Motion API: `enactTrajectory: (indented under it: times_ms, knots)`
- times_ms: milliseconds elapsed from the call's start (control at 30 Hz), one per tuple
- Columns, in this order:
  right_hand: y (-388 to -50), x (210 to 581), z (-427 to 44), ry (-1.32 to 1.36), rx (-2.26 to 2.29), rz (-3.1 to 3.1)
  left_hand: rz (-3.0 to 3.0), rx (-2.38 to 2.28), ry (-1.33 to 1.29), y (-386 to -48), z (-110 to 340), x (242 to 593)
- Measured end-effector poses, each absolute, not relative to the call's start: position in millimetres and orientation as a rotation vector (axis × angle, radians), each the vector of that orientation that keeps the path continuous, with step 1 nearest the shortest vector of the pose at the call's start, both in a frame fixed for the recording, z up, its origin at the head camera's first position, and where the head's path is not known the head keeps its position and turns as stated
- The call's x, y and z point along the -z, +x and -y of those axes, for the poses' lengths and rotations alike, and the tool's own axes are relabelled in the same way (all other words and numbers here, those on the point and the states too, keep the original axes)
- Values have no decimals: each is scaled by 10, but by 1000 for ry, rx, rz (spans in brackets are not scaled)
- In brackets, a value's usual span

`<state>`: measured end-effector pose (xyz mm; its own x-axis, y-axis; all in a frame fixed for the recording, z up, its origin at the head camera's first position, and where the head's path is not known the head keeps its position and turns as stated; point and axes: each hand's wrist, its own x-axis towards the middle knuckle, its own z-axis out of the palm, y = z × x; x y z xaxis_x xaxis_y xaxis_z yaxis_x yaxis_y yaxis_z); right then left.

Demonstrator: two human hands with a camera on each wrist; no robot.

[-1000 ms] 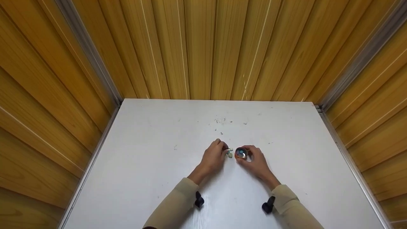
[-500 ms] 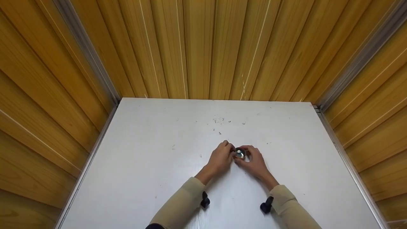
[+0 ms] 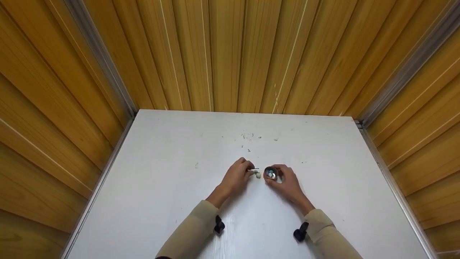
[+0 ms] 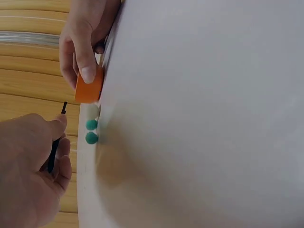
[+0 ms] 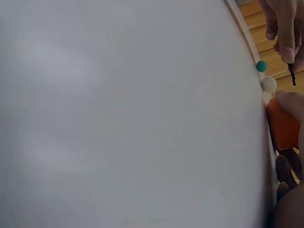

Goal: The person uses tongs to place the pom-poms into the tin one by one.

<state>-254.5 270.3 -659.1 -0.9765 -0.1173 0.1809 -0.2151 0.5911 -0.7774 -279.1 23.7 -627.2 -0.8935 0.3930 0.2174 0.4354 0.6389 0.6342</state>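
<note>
A small orange cup (image 3: 265, 177) (image 4: 88, 90) (image 5: 284, 124) stands on the table, gripped around its side by my right hand (image 3: 287, 182); white and green bits lie inside it. My left hand (image 3: 235, 176) pinches a thin dark tool (image 4: 53, 151), its tip pointing toward the cup. Between hand and cup, two green balls (image 4: 91, 138) and a whitish ball (image 5: 269, 84) sit in a row on the table. The left wrist view shows the tool held above the balls, not touching them.
The white table (image 3: 161, 151) has dark specks and scuffs beyond the hands. Wood-patterned panels (image 3: 222, 54) rise behind and on both sides, with grey metal strips (image 3: 107, 61) at the corners.
My left hand moved right to the cup, then back left to beside the loose balls. A white ball now shows inside the cup. My right hand has kept its grip.
</note>
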Motion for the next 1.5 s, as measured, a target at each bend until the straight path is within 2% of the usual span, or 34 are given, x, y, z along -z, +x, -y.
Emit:
enactTrajectory:
  times_ms: [267, 933, 1500]
  knots:
    - [-2563, 6563, -2720, 269, -1364, 2709, 2840, 1107, -637, -2783, -75, 6361]
    - [-2580, 6551, -2704, 265, -1370, 2719, 2869, 1127, -573, -2783, -24, 6469]
    - [-2583, 6593, -2720, 320, -1356, 2677, 2797, 1066, -700, -2743, -336, 6245]
